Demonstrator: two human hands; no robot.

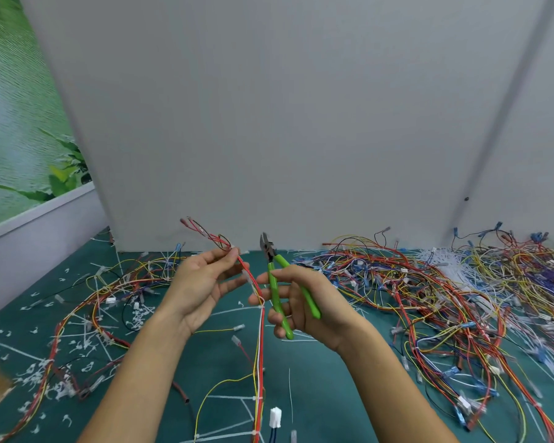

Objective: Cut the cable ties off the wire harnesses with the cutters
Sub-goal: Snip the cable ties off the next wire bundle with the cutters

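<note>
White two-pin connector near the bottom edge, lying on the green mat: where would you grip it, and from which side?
Grip the white plastic connector across its body's long side faces, coming from above. It lies loose on the green mat with its dark blue leads running off toward the bottom edge, so probably avoid the lead end; the sides look clear of other wires.

Soft, even, diffuse light fills the frame, moderately bright, with no glare or hot spots. Shadows are faint; only weak shading sits under the forearms at lower centre. The grey wall (301, 123) in the upper half darkens slightly toward the top. Wide-angle distortion bends straight lines, so the wall edges lean outward at left and right. The centre is fairly sharp, while the wires (509, 282) at far right and the lower-left corner smear into blur.
</note>
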